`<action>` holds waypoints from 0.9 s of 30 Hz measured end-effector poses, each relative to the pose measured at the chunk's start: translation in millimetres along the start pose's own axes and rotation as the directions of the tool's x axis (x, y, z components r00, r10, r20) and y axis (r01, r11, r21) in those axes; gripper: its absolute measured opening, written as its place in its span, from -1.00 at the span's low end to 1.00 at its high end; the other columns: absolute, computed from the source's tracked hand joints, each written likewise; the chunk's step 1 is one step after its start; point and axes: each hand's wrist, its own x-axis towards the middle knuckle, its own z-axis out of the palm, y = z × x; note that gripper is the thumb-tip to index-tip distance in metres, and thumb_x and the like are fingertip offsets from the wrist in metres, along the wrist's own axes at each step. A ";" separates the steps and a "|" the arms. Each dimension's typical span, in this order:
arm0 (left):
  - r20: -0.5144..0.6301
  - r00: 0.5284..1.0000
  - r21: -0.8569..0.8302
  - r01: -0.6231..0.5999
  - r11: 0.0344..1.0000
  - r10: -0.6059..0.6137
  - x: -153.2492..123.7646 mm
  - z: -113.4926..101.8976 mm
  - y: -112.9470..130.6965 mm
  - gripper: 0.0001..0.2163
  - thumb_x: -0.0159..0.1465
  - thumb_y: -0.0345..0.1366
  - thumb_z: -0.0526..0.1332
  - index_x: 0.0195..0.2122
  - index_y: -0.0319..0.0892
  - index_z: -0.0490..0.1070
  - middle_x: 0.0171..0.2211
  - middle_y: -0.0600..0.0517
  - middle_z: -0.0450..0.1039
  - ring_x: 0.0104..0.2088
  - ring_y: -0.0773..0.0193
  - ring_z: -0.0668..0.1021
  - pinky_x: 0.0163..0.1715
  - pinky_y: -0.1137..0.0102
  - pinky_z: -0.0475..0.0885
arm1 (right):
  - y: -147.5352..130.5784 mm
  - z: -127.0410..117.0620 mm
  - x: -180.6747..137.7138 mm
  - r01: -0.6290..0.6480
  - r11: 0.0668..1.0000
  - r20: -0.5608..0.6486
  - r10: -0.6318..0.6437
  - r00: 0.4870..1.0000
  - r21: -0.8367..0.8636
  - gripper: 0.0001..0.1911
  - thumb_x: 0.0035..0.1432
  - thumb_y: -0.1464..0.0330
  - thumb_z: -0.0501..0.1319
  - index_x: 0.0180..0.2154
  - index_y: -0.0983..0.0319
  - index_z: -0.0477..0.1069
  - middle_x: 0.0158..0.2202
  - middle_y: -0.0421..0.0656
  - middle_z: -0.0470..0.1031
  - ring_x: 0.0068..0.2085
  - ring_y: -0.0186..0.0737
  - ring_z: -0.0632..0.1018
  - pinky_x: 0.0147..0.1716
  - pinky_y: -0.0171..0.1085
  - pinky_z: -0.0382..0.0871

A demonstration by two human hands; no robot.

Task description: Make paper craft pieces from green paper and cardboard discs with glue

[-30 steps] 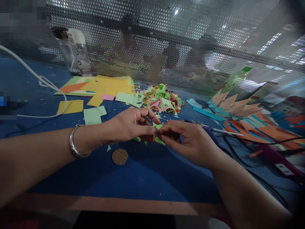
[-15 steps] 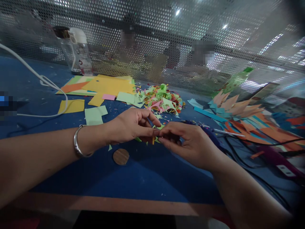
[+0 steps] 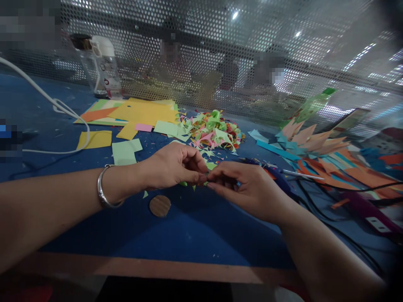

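Observation:
My left hand [image 3: 176,165], with a silver bangle at the wrist, has its thumb and fingers pinched together above the blue table. Fingertip to fingertip with it, my right hand [image 3: 242,182] is closed in a pinch as well. Whatever they grip is too small or too hidden to name. Green paper scraps [image 3: 184,183] lie below the fingers. On the table just nearer than my left hand is a round brown cardboard disc [image 3: 160,206]. Beyond the hands rises a heap of colored paper cuttings [image 3: 217,132].
Yellow paper sheets [image 3: 145,112] and a clear bottle [image 3: 108,69] stand at the back left, near a white cable [image 3: 40,90]. To the right are folded orange and blue paper strips [image 3: 330,163], black cords and a purple power strip [image 3: 374,216]. A perforated screen [image 3: 195,54] closes the back.
A small orange-yellow piece that showed between my fingertips is now out of sight. Both hands have shifted only slightly, still meeting at the fingertips.

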 end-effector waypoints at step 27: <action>0.020 0.995 -0.097 0.099 0.990 -0.098 -1.9 -2.3 5.6 -0.71 0.12 -0.46 0.39 -0.19 -0.26 0.34 -0.52 0.04 0.56 -0.50 0.35 0.60 -0.42 0.47 0.50 | -3.9 -1.3 0.5 -0.001 1.000 -0.007 0.000 1.000 -0.011 -0.90 0.25 0.38 0.19 -0.31 0.23 0.46 -0.49 -0.25 0.41 -0.53 -0.41 0.37 -0.54 -0.41 0.23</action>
